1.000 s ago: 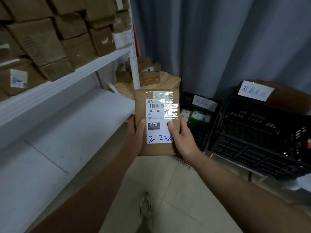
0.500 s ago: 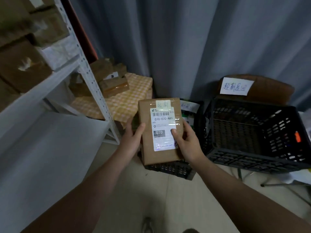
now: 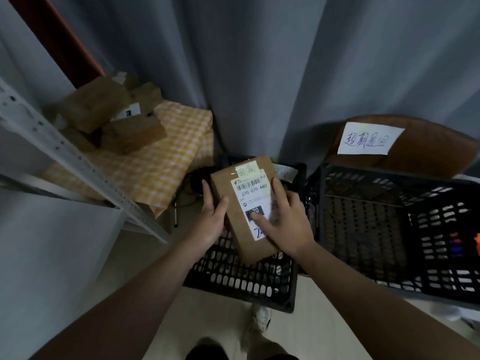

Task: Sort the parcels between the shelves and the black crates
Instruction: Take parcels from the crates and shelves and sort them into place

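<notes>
Gripping parcel (image 3: pixel 240 203) edges: left hand (image 3: pixel 211 224), right hand (image 3: pixel 289 224), above black crate (image 3: pixel 241 284)

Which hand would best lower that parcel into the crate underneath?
Probably the left hand: it grips the parcel by its left edge, above the small crate. The right hand lies mostly across the label.

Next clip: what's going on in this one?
A person holds a brown parcel in both hands, label up, over the smaller black crate. The left hand grips its left edge; the right hand holds the right side, thumb on the label. It is not put down yet. A larger black crate stands beside it; more parcels lie on a checked cloth at left.
</notes>
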